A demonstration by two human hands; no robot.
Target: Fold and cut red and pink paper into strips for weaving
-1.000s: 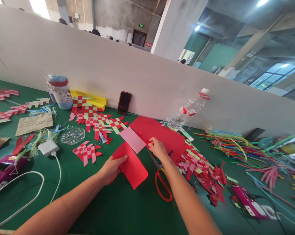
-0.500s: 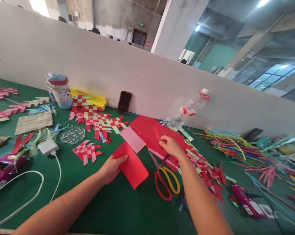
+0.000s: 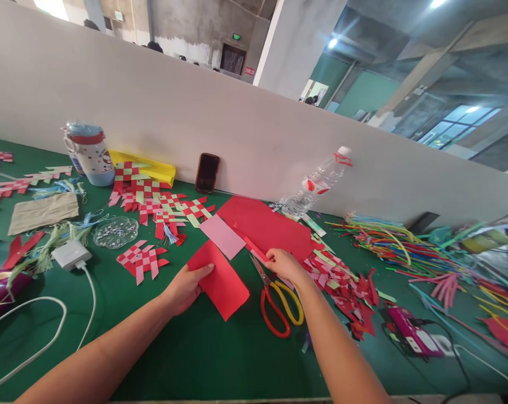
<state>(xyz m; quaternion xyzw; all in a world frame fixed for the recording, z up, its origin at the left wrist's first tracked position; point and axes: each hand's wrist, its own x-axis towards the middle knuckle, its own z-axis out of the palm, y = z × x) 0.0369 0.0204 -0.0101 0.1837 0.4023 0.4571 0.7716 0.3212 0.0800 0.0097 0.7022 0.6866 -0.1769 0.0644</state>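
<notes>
My left hand (image 3: pixel 185 287) rests on the near-left edge of a red paper sheet (image 3: pixel 220 280), thumb on top, pinning it to the green table (image 3: pixel 203 359). A pink paper piece (image 3: pixel 222 236) overlaps that sheet's far corner. My right hand (image 3: pixel 284 265) is closed in a pinch on a narrow red paper strip (image 3: pixel 252 247) that runs up-left over a larger red sheet (image 3: pixel 265 225). Scissors with a red and a yellow handle (image 3: pixel 277 300) lie open on the table just below my right hand.
Woven red-and-pink paper pieces (image 3: pixel 155 205) lie at the back left, with a tumbler (image 3: pixel 89 154), a phone (image 3: pixel 207 173) and a plastic bottle (image 3: pixel 316 188) by the white partition. Paper scraps (image 3: pixel 346 286) and coloured strips (image 3: pixel 401 247) fill the right; a charger and cable (image 3: pixel 71 255) sit left.
My right hand moved off the large red sheet toward me and now pinches a red strip. The scissors became fully visible. My left hand stayed on the red sheet.
</notes>
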